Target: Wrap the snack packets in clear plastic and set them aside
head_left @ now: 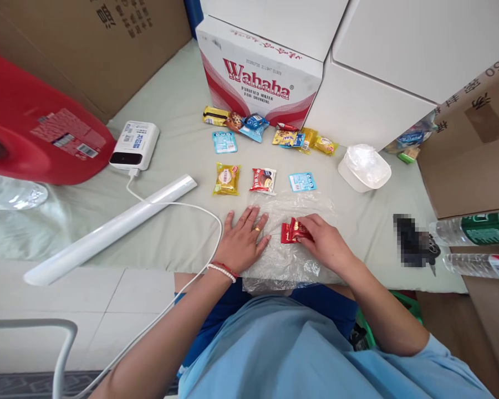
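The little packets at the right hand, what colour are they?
The packets are red with small yellowish marks, seen in the head view.

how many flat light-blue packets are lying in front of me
2: the farther packet lies in front of the Wahaha box; the nearer packet lies just beyond your right hand. Others may be hidden among the snacks by the box.

You wear a light blue, short-sleeved top (274,343) over darker blue shorts (328,308). On your left hand (242,243) there is a gold-coloured ring (257,228), and around that wrist you have a thin red band (227,269) beside a bracelet of small white beads (220,270).
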Tool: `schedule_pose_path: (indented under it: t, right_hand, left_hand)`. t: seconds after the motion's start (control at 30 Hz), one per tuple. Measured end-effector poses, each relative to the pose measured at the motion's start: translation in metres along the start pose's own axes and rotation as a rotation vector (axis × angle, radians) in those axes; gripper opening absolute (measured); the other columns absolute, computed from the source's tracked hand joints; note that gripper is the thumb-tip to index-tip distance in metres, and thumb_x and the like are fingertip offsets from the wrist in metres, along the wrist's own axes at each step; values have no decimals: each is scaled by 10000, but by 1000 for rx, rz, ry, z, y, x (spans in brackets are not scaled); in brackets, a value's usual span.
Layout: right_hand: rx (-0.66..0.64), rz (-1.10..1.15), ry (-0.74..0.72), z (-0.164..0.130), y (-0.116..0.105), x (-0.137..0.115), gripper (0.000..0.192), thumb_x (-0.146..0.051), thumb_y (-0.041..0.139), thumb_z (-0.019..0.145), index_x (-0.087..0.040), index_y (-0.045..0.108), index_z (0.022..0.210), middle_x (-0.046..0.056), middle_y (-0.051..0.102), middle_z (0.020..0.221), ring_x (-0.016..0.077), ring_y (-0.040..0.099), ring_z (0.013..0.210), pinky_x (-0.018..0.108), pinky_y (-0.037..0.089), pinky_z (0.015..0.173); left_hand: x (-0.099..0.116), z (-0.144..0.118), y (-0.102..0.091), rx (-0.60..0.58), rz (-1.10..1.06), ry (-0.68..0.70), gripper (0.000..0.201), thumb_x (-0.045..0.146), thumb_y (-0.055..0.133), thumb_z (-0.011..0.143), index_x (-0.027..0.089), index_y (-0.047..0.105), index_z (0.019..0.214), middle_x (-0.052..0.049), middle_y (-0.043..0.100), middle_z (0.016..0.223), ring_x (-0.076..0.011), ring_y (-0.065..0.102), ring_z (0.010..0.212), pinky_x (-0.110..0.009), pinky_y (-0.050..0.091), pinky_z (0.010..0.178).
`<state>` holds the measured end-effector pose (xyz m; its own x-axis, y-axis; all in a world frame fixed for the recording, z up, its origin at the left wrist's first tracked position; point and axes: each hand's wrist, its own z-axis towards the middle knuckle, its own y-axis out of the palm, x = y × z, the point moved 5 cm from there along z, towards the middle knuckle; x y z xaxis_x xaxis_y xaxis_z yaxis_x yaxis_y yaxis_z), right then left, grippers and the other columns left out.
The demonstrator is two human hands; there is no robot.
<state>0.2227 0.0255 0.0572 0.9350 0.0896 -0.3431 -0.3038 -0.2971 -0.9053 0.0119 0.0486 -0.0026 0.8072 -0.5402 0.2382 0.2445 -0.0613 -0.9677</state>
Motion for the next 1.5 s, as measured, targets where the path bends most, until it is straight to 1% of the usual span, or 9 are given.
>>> schedule_pose_path:
  t: [0.17, 0.47, 0.67, 0.8, 0.9, 1.0, 1.17, 1.33, 1.5]
  right_hand:
    - [-197, -202, -6, 10, 14, -17, 527, -235, 603, 981, -218, 509, 1499, 136, 574, 1458, 265, 676, 1168, 332, 549, 869]
    - [-87, -197, -68, -1, 1, -18, 502, -290, 572, 994, -235, 509, 1489, 130, 594, 1433, 273, 675, 1136, 333, 543, 786]
    - [-147, -134, -93, 6, 14, -21, 559, -286, 610, 977, -261, 487, 1521, 119, 548, 1477, 271, 678, 1145, 334, 555, 819]
    - [-32, -29, -131, -9, -2, -1, 615, -357, 652, 970, -245, 458, 1543, 131, 463, 1565, 288, 636, 1238, 390, 575, 905]
    - [119, 69, -199, -39, -22, 19, 413, -371, 543, 1042, -224, 575, 1427, 126, 614, 1396, 257, 655, 1179, 403, 573, 941]
    - [134, 127, -289, -75, -24, 33, 370, -394, 587, 1025, -246, 629, 1361, 127, 681, 1284, 270, 642, 1149, 445, 569, 968]
    - [5, 55, -328, -117, 25, 44, 628, -295, 725, 925, -271, 513, 1516, 140, 479, 1588, 336, 452, 1430, 582, 471, 1141]
    - [121, 92, -292, -116, 50, 58, 316, -193, 553, 1003, -234, 684, 1288, 146, 587, 1477, 294, 558, 1336, 574, 479, 1129]
    - [118, 345, -317, -89, 13, 63, 254, -296, 476, 1064, -243, 720, 1112, 103, 737, 1192, 220, 677, 1089, 422, 566, 975]
  left_hand:
    - [1, 0, -1, -1, 5, -2, 574, 479, 369, 1066, 236, 443, 1580, -132, 328, 1700, -289, 317, 1577, -609, 106, 1287]
    - [1, 0, -1, 24, -31, 0, 573, 468, 395, 1058, 250, 436, 1585, -147, 351, 1687, -309, 334, 1569, -636, 127, 1274]
    - [-2, 1, 0, 2, -59, 1, 568, 469, 397, 1054, 232, 460, 1567, -162, 380, 1673, -327, 362, 1551, -658, 159, 1260]
    - [-15, 2, -7, 24, -177, 3, 563, 458, 379, 1056, 211, 447, 1558, -176, 415, 1651, -318, 408, 1523, -634, 243, 1251]
    - [-18, -6, -32, 182, -253, 23, 552, 437, 455, 1035, 199, 452, 1534, -193, 428, 1632, -320, 357, 1552, -588, 318, 1242]
    - [-1, -28, -56, 270, -271, 187, 605, 421, 594, 974, 263, 436, 1536, -162, 512, 1572, -332, 363, 1550, -598, 310, 1257]
    - [31, -76, -34, 8, -226, 588, 526, 383, 677, 947, 325, 544, 1452, -121, 540, 1566, -343, 383, 1541, -622, 355, 1238]
    - [12, -82, -8, -25, -252, 430, 324, 103, 553, 959, 242, 700, 1212, -129, 607, 1498, -280, 456, 1503, -545, 399, 1238]
    - [-4, -52, -35, -39, -562, 173, 219, 257, 497, 1031, 227, 708, 1078, -76, 768, 1213, -194, 717, 1173, -361, 573, 1053]
